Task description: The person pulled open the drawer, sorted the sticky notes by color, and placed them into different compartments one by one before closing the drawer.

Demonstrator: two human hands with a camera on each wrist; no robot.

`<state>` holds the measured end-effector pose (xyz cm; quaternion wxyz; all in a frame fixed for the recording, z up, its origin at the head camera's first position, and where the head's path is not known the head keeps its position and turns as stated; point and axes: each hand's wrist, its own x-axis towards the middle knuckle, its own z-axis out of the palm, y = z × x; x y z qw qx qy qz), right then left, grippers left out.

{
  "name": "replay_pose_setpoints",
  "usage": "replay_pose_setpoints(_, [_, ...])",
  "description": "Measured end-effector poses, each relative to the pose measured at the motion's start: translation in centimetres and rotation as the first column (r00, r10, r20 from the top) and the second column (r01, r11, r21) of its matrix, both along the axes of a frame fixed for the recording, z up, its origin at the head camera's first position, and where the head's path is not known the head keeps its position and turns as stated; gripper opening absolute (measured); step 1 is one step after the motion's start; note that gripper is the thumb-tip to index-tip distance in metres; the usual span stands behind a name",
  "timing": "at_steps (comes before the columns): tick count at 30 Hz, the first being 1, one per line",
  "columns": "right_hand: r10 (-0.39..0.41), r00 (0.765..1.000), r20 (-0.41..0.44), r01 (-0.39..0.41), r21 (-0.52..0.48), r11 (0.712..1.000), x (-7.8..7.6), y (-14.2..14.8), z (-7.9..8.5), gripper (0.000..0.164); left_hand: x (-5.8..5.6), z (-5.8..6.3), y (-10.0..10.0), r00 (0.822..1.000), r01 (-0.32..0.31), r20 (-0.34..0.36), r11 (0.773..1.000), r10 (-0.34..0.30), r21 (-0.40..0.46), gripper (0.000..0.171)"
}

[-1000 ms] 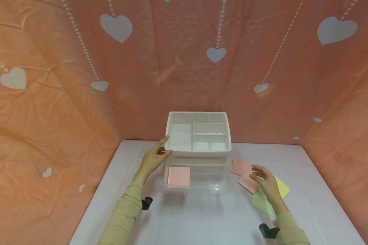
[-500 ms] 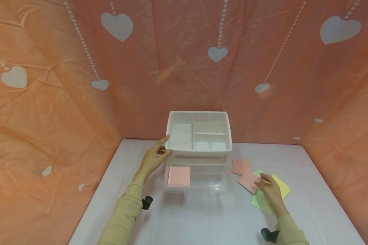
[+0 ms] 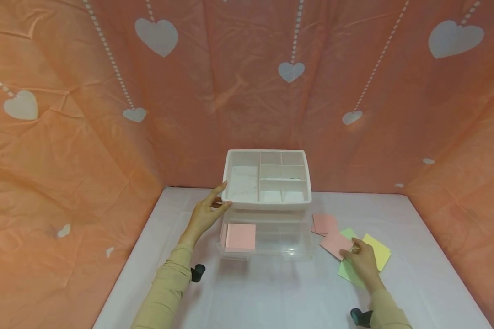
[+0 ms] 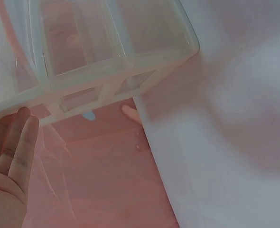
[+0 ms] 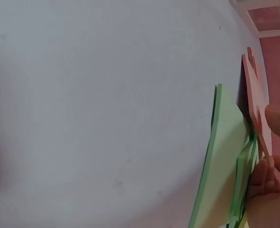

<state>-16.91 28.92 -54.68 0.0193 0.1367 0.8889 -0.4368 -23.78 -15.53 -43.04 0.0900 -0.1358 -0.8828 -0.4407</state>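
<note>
At the left side of the white organizer [image 3: 266, 203], my left hand [image 3: 203, 215] touches the tray's corner with thumb and fingers spread. Its fingers lie nearly straight along the translucent side wall [image 4: 83, 76] in the left wrist view. My right hand [image 3: 363, 260] pinches the near corner of a pink sticky note pad [image 3: 334, 244], thumb on one side and fingers on the other. Under that pad lie green sticky note pads [image 3: 350, 273], and a yellow pad [image 3: 378, 253] is partly behind the hand. Another pink pad [image 3: 241, 236] sits in the left of the pulled-out clear drawer [image 3: 276, 235].
More pink sticky notes [image 3: 324, 223] lie just right of the drawer. The organizer's divided top tray [image 3: 243, 183] stands near the back of the white table [image 3: 255, 297]. An orange cloth with hearts [image 3: 247, 105] hangs behind and at both sides.
My right hand has drawn back and a little right from over the pink pad, and its fingers have closed on that pad's corner. The left hand stays put.
</note>
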Motion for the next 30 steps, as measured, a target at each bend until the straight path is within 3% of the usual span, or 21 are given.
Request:
replay_pose_setpoints(7, [0.011, 1.0, 0.005, -0.012, 0.061, 0.998, 0.0, -0.4, 0.4, 0.071, 0.1, 0.0, 0.0, 1.0, -0.001, 0.006, 1.0, 0.001, 0.007, 0.059])
replay_pose_setpoints(13, [-0.006, 1.0, -0.022, 0.008, 0.075, 0.997, -0.1, -0.5, 0.0, 0.06, 0.1, 0.1, 0.1, 1.0, -0.002, 0.006, 1.0, 0.002, 0.001, 0.06])
replay_pose_setpoints(21, [-0.07, 0.993, -0.093, 0.075, 0.053, 0.996, 0.3, -0.7, -0.5, 0.045, 0.1, 0.2, 0.1, 1.0, -0.007, 0.009, 1.0, 0.008, -0.016, 0.06])
replay_pose_setpoints(30, [-0.206, 0.956, -0.21, 0.22, 0.046, 0.974, 1.2, -0.7, -0.3, 0.029, 0.0, 0.1, 0.0, 1.0, 0.0, 0.012, 1.0, 0.0, -0.004, 0.06])
